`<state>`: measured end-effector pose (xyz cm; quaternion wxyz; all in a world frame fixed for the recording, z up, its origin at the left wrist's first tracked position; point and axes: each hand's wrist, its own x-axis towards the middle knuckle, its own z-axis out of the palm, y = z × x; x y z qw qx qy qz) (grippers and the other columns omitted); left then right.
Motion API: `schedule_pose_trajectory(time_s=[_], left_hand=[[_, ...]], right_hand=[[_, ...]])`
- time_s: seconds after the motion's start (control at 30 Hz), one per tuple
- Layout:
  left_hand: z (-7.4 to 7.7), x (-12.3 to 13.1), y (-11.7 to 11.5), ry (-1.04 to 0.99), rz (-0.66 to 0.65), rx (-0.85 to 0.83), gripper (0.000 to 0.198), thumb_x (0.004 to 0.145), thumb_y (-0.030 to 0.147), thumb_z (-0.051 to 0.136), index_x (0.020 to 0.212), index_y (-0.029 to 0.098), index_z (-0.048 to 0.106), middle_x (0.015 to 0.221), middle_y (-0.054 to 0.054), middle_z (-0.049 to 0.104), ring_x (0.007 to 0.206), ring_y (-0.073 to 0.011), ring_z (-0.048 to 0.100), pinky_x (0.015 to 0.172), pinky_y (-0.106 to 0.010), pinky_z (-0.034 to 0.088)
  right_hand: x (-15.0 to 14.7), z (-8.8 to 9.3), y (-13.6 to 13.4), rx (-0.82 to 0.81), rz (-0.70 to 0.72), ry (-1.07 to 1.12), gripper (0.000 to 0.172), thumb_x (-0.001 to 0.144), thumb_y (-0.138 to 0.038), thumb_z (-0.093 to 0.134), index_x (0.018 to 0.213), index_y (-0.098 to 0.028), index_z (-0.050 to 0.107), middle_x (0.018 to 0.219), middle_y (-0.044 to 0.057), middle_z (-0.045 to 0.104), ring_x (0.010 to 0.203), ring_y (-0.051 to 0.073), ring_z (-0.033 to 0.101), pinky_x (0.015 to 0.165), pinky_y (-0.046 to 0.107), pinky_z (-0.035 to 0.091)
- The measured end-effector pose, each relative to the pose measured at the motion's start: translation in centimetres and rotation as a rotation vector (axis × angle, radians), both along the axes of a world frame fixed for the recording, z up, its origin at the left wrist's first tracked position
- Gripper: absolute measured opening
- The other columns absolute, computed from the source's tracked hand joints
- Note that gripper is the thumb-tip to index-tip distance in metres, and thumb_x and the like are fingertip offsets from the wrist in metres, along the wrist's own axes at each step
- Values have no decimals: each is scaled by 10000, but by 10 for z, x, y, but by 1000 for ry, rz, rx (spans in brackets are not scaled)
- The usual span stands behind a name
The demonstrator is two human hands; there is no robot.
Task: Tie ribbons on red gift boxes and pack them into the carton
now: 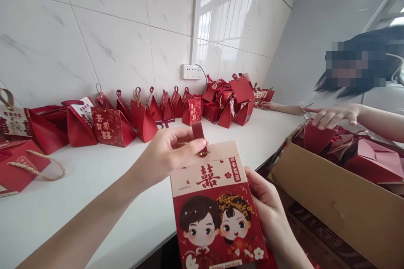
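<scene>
A red and cream wedding gift box [217, 214], printed with two cartoon figures, is held up in front of me at the table's near edge. My left hand [176, 151] pinches the dark red ribbon loop [198, 132] at the box's top, where a small gold fastener shows. Along the box's right side my right hand [267, 201] grips it, with the fingertips partly hidden behind. The lower end of the box runs out of view.
Red gift boxes [143, 119] line the wall, with a heaped pile [229, 96] farther right. A cardboard carton [334, 193] of red boxes stands at right. Over it reaches another person's hand [334, 115]. A power strip [191, 72] is on the wall; the white table [126, 201] lies below.
</scene>
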<state>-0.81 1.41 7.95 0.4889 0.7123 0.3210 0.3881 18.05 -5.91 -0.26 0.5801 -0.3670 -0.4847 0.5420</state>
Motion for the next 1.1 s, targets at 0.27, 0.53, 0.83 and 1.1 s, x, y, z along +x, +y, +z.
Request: schedule_pose_trajectory(time_s=[0.27, 0.53, 0.83, 1.1], left_hand=[[-2, 1, 0, 12, 58, 40, 243, 795, 413, 609, 783, 174, 648, 779, -5, 685, 682, -123, 637, 558, -164, 488], [0, 0, 0, 20, 25, -10, 234, 794, 407, 608, 793, 176, 647, 797, -6, 687, 681, -127, 642, 562, -174, 496], [-4, -4, 4, 160, -61, 24, 195, 817, 374, 583, 814, 191, 650, 800, 17, 677, 724, -117, 633, 602, -174, 480], [-6, 0, -3, 147, 0, 96, 178, 835, 325, 548, 841, 170, 634, 879, -9, 675, 834, -148, 642, 753, -243, 504]], right_hand=[[0, 1, 0, 2, 19, 12, 215, 828, -223, 590, 1033, -256, 648, 979, 33, 705, 813, 184, 682, 666, 257, 542], [2, 1, 2, 22, 28, 5, 204, 834, -229, 589, 1024, -263, 653, 972, 27, 705, 892, 184, 668, 721, 256, 538], [5, -7, 3, 14, -20, -83, 240, 821, -315, 605, 1046, -243, 647, 994, 55, 704, 872, 211, 671, 695, 270, 550], [8, -11, -2, -59, -140, -160, 439, 814, -532, 524, 1124, -237, 622, 1113, 93, 669, 975, 287, 647, 787, 356, 556]])
